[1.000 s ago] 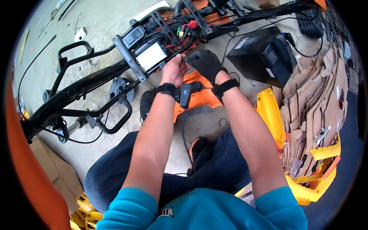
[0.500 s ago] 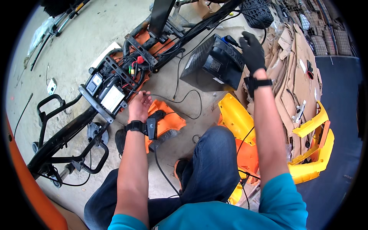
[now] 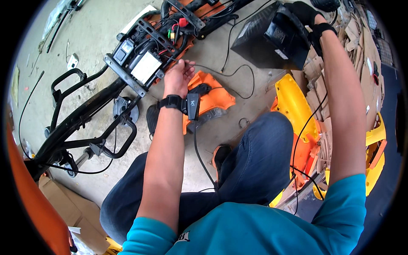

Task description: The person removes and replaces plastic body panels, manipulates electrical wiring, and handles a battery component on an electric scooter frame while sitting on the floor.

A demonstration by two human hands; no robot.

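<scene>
My bare left hand (image 3: pixel 178 77) is beside the black frame (image 3: pixel 111 85), fingers curled, a thin black cable (image 3: pixel 229 75) running from its fingertips across the floor. Near it in the frame are a white-labelled box (image 3: pixel 145 67), a smaller grey unit (image 3: pixel 123 50) and a red cap (image 3: pixel 183 22) among wires. My right hand (image 3: pixel 302 13), in a black glove, is closed over the upper end of a large black box (image 3: pixel 261 38), at its handle. Dark glove on dark box partly hides the fingers. An orange plastic cover (image 3: pixel 214 95) lies below my left hand.
Yellow (image 3: pixel 293 106) and orange (image 3: pixel 302 159) plastic panels lie right of my knee. Flattened cardboard (image 3: pixel 359 59) is stacked at the right, with another yellow panel (image 3: pixel 375 176) beyond. An orange curved body part (image 3: pixel 38 195) and a cardboard box (image 3: pixel 70 204) are at lower left.
My right hand has moved forward from above the black box onto its handle end. My left hand stays by the frame with the cable. The whole view has shifted.
</scene>
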